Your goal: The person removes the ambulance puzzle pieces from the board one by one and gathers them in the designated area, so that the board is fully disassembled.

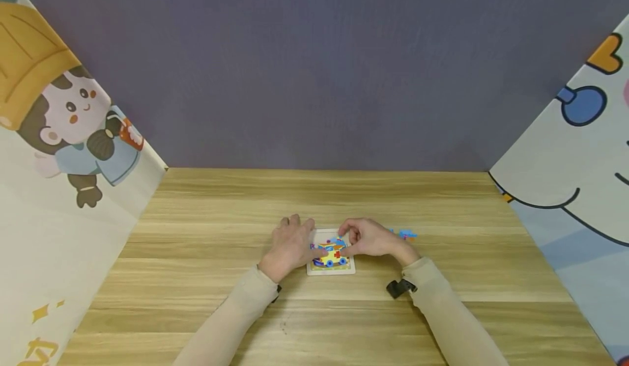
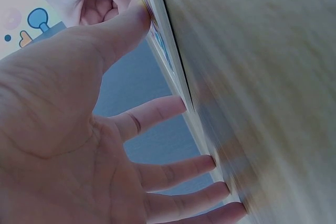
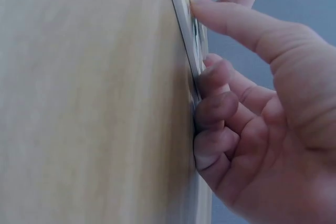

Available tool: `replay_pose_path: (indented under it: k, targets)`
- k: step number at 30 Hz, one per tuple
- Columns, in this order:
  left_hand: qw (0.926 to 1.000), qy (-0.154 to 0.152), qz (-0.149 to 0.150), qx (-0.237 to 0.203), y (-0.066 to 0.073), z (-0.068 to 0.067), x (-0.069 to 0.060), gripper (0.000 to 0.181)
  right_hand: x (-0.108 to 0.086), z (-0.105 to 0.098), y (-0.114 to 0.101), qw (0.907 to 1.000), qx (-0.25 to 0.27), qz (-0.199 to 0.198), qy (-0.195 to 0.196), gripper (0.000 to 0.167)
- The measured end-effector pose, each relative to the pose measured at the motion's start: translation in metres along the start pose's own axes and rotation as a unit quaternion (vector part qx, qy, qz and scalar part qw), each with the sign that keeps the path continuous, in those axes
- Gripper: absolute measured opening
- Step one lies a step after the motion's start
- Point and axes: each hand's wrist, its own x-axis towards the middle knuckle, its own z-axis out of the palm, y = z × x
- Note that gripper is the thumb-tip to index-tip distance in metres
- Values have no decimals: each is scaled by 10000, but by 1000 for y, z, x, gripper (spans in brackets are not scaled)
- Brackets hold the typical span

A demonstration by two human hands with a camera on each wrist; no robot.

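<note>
A small picture puzzle in a pale square frame lies on the table, showing a yellow vehicle with blue wheels and a red cross. My left hand spans the puzzle's left side, fingers spread and straight. Its thumb presses on the picture, and the fingertips reach down at the frame and table. My right hand is over the right side, its thumb touching the picture. Its other fingers curl down at the frame's edge. Whether a piece is pinched between thumb and index finger is unclear.
Several loose blue puzzle pieces lie on the wooden table, just beyond the right wrist. A grey-purple panel rises at the back. Cartoon-printed side walls stand left and right.
</note>
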Motion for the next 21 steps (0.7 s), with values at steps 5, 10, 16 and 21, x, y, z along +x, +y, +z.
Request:
replay_pose_path:
  k: [5,10,16,21]
  targets:
    - [10000,-11,22,53,0,1,1,75,-1,0,1,9999,94,45,-46,47]
    - [9999,-11,29,102,-1,1,1,75,-1,1,1,9999,122,14,-57,42]
    - [10000,-2,45,73,0,1,0,75,-1,3,0,9999,141,-53,-35,39]
    - [10000,17,48,18,-1,1,0,74,-1,3,1,9997,187,-146,14,39]
